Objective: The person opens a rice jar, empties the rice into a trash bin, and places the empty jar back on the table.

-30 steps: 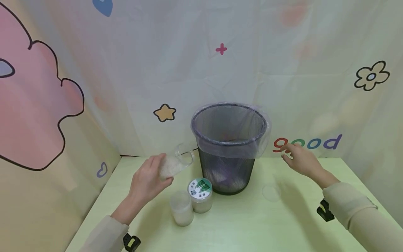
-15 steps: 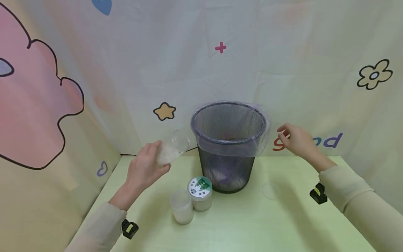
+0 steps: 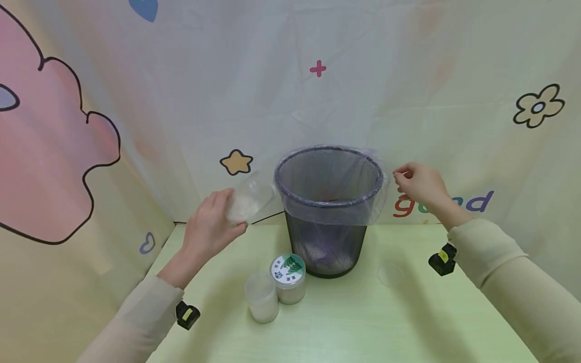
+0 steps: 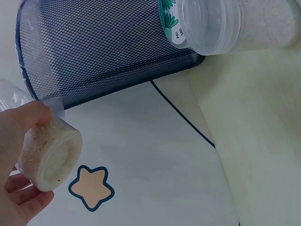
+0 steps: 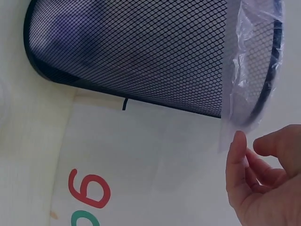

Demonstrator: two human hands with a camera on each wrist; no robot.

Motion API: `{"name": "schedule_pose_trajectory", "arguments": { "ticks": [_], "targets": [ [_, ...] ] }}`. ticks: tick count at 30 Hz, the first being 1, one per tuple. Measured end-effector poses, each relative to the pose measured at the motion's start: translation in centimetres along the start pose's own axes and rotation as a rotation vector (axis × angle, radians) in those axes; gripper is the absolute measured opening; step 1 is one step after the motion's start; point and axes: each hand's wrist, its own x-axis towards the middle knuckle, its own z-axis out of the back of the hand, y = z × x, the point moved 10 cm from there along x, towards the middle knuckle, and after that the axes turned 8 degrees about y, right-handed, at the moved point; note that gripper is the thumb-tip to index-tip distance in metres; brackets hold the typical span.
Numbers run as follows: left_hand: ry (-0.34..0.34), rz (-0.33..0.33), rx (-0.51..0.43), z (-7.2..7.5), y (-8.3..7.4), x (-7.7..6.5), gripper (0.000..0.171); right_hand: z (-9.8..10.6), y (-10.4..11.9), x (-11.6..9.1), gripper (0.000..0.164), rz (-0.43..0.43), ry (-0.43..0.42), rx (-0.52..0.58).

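Note:
My left hand (image 3: pixel 206 222) grips a clear plastic jar (image 3: pixel 247 201) partly filled with white grains. The jar is tilted, its mouth near the left rim of a black mesh trash bin (image 3: pixel 329 252). From the left wrist, the jar's base (image 4: pixel 61 160) shows between thumb and fingers. A thin clear bag (image 3: pixel 336 214) lines the bin and folds over its rim. Close to the bag's right edge hovers my right hand (image 3: pixel 422 184), its fingers loosely bent. In the right wrist view, a gap shows between thumb and forefinger, with nothing held; contact with the bag is unclear.
A lidded jar (image 3: pixel 288 280) with a green-and-white label stands before the bin. Beside it is an open-topped, cloudy jar (image 3: pixel 262 300) with pale contents. A clear round lid (image 3: pixel 390 275) lies on the table (image 3: pixel 336 327) at right. A printed curtain (image 3: pixel 317 111) hangs behind.
My left hand has lifted the jar slightly up toward the bin's rim. My right hand has moved up and left, closer to the bag's edge. The bin and standing jars stay put.

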Motion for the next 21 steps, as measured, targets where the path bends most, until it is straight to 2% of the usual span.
{"name": "schedule_pose_trajectory", "arguments": {
  "ticks": [7, 15, 21],
  "targets": [
    [0.025, 0.009, 0.007, 0.5, -0.4, 1.1, 0.07, -0.6, 0.7, 0.8, 0.045, -0.042, 0.066, 0.086],
    [0.005, -0.027, 0.028, 1.3, -1.4, 2.7, 0.069, -1.8, 1.0, 1.5, 0.047, -0.081, 0.155, 0.229],
    [0.013, -0.028, 0.032, 1.6, -1.7, 3.6, 0.066, -2.6, 1.1, 1.5, 0.049, -0.095, 0.196, 0.332]
  ]
}}
